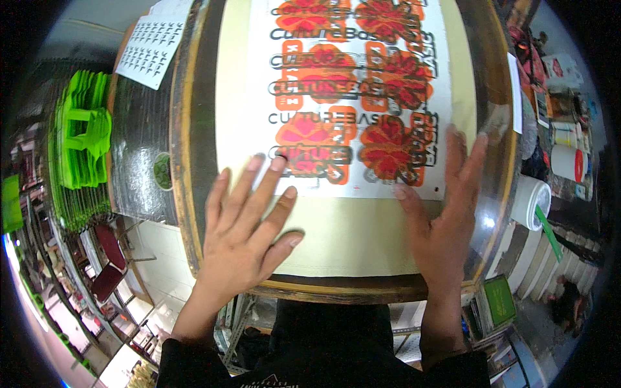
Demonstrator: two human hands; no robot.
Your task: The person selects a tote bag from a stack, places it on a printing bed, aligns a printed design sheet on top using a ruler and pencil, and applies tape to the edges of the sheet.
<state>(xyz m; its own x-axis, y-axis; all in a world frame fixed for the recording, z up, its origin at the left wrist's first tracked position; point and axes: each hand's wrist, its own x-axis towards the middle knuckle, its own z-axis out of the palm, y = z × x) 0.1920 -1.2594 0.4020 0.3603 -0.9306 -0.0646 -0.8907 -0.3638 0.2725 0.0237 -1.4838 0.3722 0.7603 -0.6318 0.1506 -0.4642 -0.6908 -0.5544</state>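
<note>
We see the printed transfer sheet (359, 97) already lying on the cream cloth (349, 233) on the round surface (184, 194). Our left hand (249, 223) and right hand (443, 207) lie flat and open at its lower edge, grasping nothing; the smoothing seems not finished.

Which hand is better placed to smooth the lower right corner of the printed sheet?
Right. The right hand already lies flat beside the lower right corner of the printed sheet. The left hand rests at the lower left edge, farther away.
</note>
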